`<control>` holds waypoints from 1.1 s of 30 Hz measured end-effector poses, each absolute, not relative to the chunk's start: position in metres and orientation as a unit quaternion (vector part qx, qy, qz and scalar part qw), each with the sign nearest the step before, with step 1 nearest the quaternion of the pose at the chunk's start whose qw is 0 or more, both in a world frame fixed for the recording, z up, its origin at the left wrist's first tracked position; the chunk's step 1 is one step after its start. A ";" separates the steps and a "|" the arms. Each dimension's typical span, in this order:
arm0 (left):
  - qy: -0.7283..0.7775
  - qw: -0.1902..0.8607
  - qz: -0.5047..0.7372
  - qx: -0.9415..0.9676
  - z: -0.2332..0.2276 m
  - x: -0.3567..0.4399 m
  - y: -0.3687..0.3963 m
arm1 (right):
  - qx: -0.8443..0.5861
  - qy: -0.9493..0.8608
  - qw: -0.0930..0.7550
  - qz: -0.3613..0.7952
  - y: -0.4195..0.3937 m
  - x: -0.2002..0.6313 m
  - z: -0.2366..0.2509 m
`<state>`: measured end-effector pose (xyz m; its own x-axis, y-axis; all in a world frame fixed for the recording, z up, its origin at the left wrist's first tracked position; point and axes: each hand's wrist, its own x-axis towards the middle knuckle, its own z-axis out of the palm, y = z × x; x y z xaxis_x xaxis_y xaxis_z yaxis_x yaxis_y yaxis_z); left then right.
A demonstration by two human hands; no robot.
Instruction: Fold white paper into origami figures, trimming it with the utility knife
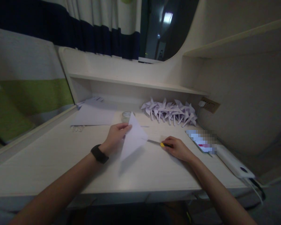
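Note:
My left hand (117, 135) pinches a folded sheet of white paper (134, 137) and holds it tilted above the desk. Opposite it, my right hand (176, 147) grips a yellow and black utility knife (165, 144). The knife's long blade is extended and points left, its tip at the right corner of the paper; whether it is inside the fold I cannot tell. Just behind the paper stands a roll of clear tape (125, 116), partly covered by the sheet.
Several white paper pinwheels (170, 111) lie in a row at the back right. A stack of paper (95, 113) is at the back left, with small clear pieces (77, 128) before it. A lit phone (199, 140) and white power strip (234, 161) line the right side.

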<state>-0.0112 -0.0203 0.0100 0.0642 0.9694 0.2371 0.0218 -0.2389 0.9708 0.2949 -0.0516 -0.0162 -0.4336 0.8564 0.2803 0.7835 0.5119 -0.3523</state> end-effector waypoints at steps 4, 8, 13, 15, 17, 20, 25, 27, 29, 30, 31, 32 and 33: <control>0.405 0.532 0.529 0.523 -0.008 -0.012 -0.008 | -0.499 -0.835 0.218 0.076 -0.052 0.294 -0.018; 0.406 0.564 0.513 0.504 -0.022 -0.014 0.001 | -0.521 -0.818 0.233 0.071 -0.052 0.291 -0.021; 0.420 0.566 0.489 0.514 -0.028 -0.015 0.002 | -0.543 -0.800 0.252 0.047 -0.056 0.282 -0.024; 0.433 0.558 0.489 0.511 -0.028 -0.015 0.001 | -0.548 -0.795 0.259 0.036 -0.058 0.276 -0.023; 0.437 0.557 0.493 0.506 -0.027 -0.013 0.000 | -0.549 -0.793 0.262 0.030 -0.061 0.271 -0.023; 0.434 0.566 0.497 0.495 -0.027 -0.011 -0.001 | -0.542 -0.801 0.253 0.031 -0.064 0.264 -0.022; 0.427 0.574 0.507 0.482 -0.026 -0.011 -0.003 | -0.554 -0.795 0.247 0.025 -0.066 0.263 -0.021; 0.423 0.577 0.511 0.477 -0.026 -0.011 -0.004 | -0.566 -0.786 0.248 0.018 -0.066 0.264 -0.021; 0.420 0.579 0.514 0.474 -0.025 -0.011 -0.004 | -0.567 -0.786 0.247 0.015 -0.066 0.265 -0.021; 0.419 0.580 0.514 0.474 -0.025 -0.011 -0.005 | -0.563 -0.788 0.247 0.013 -0.066 0.265 -0.022; 0.419 0.579 0.513 0.475 -0.025 -0.011 -0.005 | -0.559 -0.791 0.247 0.012 -0.066 0.265 -0.022; 0.419 0.579 0.512 0.477 -0.025 -0.010 -0.005 | -0.554 -0.794 0.249 0.011 -0.066 0.264 -0.023; 0.419 0.578 0.510 0.480 -0.025 -0.010 -0.006 | -0.550 -0.797 0.250 0.010 -0.066 0.263 -0.024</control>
